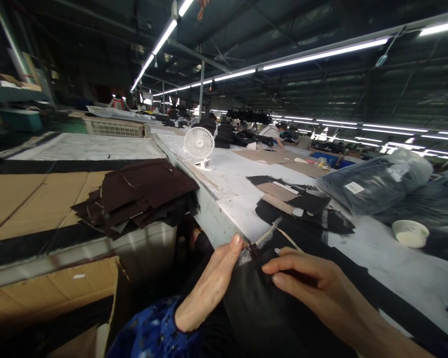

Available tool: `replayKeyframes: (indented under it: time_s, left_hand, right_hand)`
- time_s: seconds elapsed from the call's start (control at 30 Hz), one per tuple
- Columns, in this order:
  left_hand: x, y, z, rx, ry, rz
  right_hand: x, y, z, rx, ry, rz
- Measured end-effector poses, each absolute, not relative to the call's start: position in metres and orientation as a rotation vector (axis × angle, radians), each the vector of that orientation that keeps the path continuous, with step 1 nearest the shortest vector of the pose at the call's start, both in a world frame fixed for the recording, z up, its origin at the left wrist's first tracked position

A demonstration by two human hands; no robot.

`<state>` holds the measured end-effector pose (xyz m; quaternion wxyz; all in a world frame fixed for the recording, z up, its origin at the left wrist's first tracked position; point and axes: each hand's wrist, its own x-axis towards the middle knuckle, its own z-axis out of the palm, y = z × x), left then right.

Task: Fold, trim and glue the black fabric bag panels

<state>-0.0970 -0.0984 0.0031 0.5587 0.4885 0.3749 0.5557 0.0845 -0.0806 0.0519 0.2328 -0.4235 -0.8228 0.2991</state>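
Black fabric (269, 308) hangs over the near table edge and spreads across the tabletop to the right. At its left edge is my left hand (211, 283), closed on the cloth with the thumb raised and the other fingers hidden behind it. My right hand (317, 281) hovers over or touches the same cloth. Its thumb and index finger are curved and slightly apart, with nothing visible between them. A whitish patch and a small dark reddish strip (254, 251) show between my hands. Pale narrow strips (288, 239) stick up just beyond.
A white fan (199, 144) stands on the table (231, 169). Cut fabric pieces (298, 201) lie ahead; a dark brown stack (142, 191) is on the left. Plastic-wrapped bundles (381, 181) and a white bowl (410, 233) sit right. A cardboard box (56, 288) is lower left. A person works farther back.
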Motion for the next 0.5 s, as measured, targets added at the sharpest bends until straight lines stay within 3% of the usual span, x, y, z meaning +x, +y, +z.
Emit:
replayKeyframes:
  time_s: [0.5]
  left_hand:
    - [-0.099, -0.105, 0.003, 1.311, 0.895, 1.215]
  right_hand:
    - [0.076, -0.085, 0.041, -1.129, -2.216, 0.677]
